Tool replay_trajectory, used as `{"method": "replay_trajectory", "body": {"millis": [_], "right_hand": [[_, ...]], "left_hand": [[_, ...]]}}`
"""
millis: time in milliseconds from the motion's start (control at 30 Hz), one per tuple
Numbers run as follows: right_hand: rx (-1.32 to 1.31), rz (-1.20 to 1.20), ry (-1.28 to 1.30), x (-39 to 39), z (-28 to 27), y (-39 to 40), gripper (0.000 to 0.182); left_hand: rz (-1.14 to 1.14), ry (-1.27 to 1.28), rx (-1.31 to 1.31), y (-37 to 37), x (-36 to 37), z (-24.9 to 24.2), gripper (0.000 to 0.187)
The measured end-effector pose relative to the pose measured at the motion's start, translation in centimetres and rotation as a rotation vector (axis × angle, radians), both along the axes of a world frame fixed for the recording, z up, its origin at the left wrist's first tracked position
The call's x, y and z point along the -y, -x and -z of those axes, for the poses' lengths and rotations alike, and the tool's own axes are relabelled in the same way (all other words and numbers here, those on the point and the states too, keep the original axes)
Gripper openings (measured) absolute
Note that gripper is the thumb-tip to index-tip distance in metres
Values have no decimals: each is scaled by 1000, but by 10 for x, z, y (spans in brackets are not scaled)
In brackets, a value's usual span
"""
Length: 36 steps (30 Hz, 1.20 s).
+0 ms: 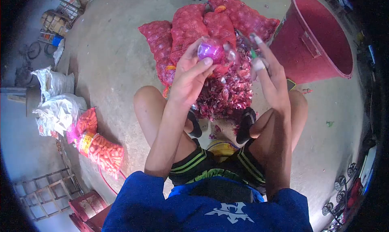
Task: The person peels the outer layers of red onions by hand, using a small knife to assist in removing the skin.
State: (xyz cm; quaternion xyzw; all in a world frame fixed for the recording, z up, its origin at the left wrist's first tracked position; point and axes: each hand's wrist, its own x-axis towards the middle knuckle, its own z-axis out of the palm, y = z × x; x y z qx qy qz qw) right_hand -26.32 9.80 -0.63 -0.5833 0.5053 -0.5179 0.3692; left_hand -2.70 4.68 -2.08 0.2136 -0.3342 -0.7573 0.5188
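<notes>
My left hand point(192, 72) is closed around a shiny purple onion point(210, 50), thumb on its near side. To its right, my right hand point(267, 70) is raised with white wraps on its fingertips. Something small and green point(253, 54) shows between those fingers; blur hides most of it, perhaps a knife handle. Loose red-purple skins point(227, 92) lie in a heap on the floor beneath both hands, between my feet. Full red mesh sacks point(188, 29) lie just beyond the heap.
A large red tub point(283, 62) stands tilted in view at the upper right. White sacks point(63, 110) and a mesh bag of orange carrots point(106, 151) are on the left. Red containers point(87, 205) stand at the lower left, near a metal rack point(48, 191). Wheeled gear point(339, 187) is at right.
</notes>
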Motion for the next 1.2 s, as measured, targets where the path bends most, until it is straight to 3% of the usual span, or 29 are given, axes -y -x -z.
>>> {"method": "replay_trajectory", "body": {"millis": [133,333,433,500,533,600,700,833,900,1200], "right_hand": [[-245,-86,159,-4,-2,-13,59],[-326,-78,130,-3,6,-23,59],[-248,-25,317,3,16,-28,59],[-402,39,309,3,18,-29,58],[-403,38,308,2,16,-30,58],[150,43,-192,-1,10,-34,56],[189,15,-123,2,5,-28,55],[-23,-65,-108,-6,-6,-21,57],[-178,-83,19,-10,-3,-20,58],[-181,-58,29,-10,-3,-31,58]], "left_hand": [[-29,14,50,-3,-1,-2,65],[-28,-12,18,2,-3,0,63],[-29,-9,44,2,-5,-2,63],[-34,-12,77,1,-2,-2,63],[-41,-15,113,1,-1,-2,64],[-7,38,145,1,-4,-6,63],[47,38,130,0,-7,-8,61],[36,-46,60,0,-4,0,56],[7,-50,64,-2,-3,3,55],[-21,-32,32,4,-6,0,57]]}}
